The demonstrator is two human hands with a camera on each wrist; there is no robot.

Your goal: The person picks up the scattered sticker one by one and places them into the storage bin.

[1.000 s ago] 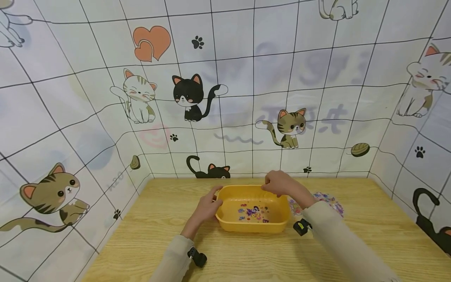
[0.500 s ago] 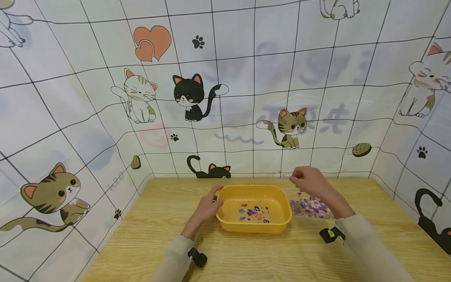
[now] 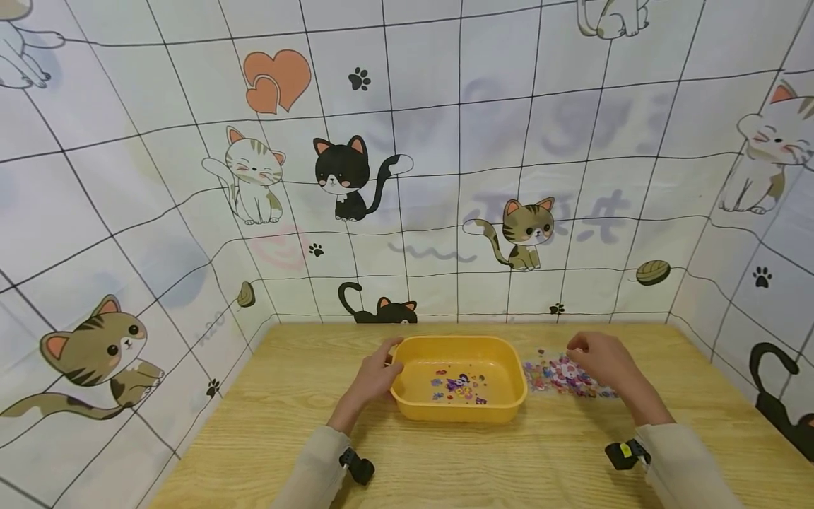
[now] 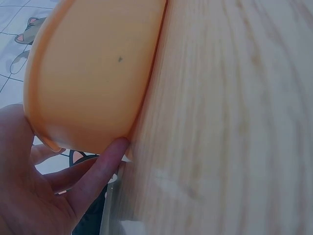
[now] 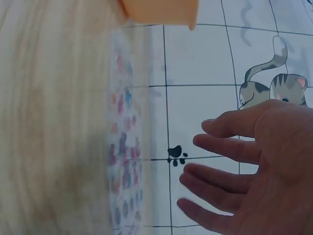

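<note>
A yellow plastic tub (image 3: 458, 412) stands on the wooden table, with a small cluster of colourful stickers (image 3: 459, 384) on its floor. My left hand (image 3: 374, 378) grips the tub's left end; in the left wrist view its thumb hooks over the rim and its fingertips touch the outer wall. To the right of the tub lies a spread of shiny, colourful sticker sheets or loose stickers (image 3: 566, 376); which of these I cannot tell. Above it hovers my right hand (image 3: 607, 359). In the right wrist view its fingers are loosely bent with nothing between them.
A white wall covering (image 3: 439, 240) with cat drawings closes off the back and both sides of the table (image 3: 458, 459). Black wrist cameras sit on both beige sleeves (image 3: 687, 459).
My right hand has moved from the tub's far rim to the right, rising past the back edge and then lowering over the stickers. The left hand and tub have stayed put.
</note>
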